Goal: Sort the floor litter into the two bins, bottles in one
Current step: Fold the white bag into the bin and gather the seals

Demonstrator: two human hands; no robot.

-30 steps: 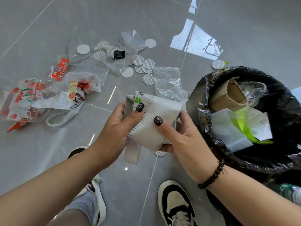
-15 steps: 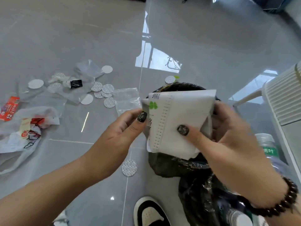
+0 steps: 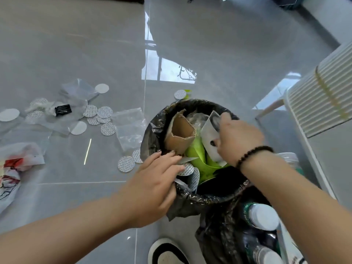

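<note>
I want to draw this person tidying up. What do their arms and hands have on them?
Both arms are bare, with no sleeves showing. The right hand has a bracelet of dark round beads around its wrist. The left hand wears nothing: no ring, no watch, no glove.

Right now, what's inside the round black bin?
Inside the black bin: torn cardboard, green paper, white paper gripped by the right hand. Anything underneath is covered.
</note>
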